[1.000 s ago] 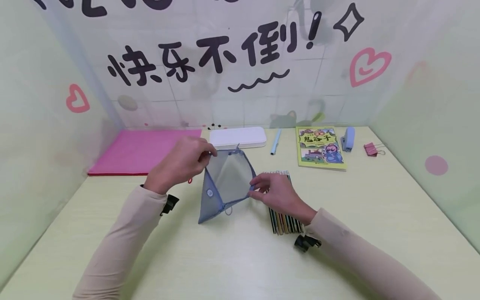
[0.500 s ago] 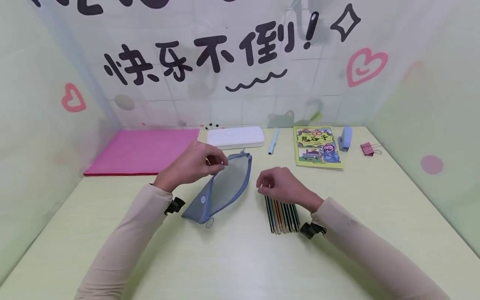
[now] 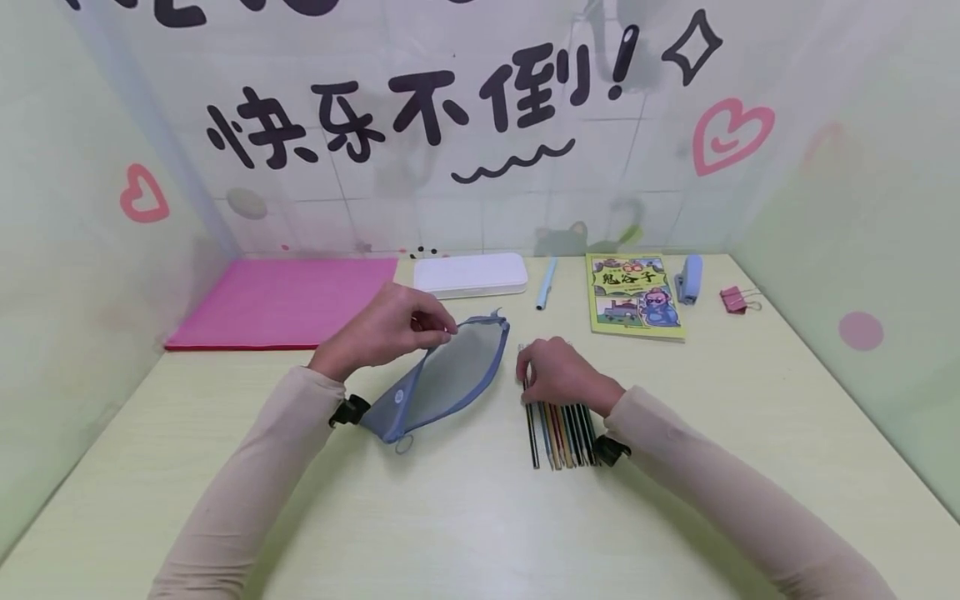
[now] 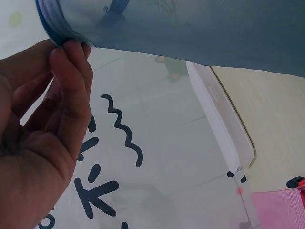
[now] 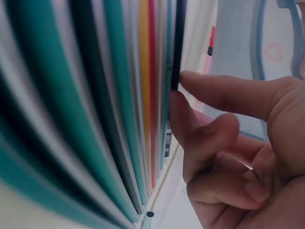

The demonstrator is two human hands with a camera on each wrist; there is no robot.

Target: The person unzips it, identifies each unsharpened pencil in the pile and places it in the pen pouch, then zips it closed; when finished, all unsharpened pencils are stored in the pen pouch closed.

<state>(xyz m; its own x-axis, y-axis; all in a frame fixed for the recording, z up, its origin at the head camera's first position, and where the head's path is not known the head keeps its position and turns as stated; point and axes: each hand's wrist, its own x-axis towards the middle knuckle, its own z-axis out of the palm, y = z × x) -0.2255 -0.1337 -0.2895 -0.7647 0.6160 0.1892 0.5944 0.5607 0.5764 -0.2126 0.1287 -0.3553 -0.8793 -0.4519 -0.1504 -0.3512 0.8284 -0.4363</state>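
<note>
A blue translucent zip pouch (image 3: pixel 457 375) stands tilted on the table with its mouth spread wide. My left hand (image 3: pixel 390 327) pinches its upper rim between thumb and fingers; the left wrist view shows the pouch edge (image 4: pixel 64 36) held at the fingertips. To the right lies a row of pencils (image 3: pixel 570 437), side by side. Over their upper part is my right hand (image 3: pixel 561 377), hiding it. Thumb and a finger pinch the dark pencil (image 3: pixel 532 442) at the row's left end, slightly apart from the others. In the right wrist view this dark pencil (image 5: pixel 179 43) sits between the fingertips.
Along the back are a pink folder (image 3: pixel 285 304), a white pencil case (image 3: pixel 471 275), a light blue pen (image 3: pixel 547 283), a yellow book (image 3: pixel 636 297), a blue stapler (image 3: pixel 689 279) and a pink binder clip (image 3: pixel 735 300). Walls enclose the table's back and sides.
My right hand has let go of the pouch rim, moved over the pencils and pinched the leftmost one, which now stands off from the row. The pouch has tilted left, still in my left hand.
</note>
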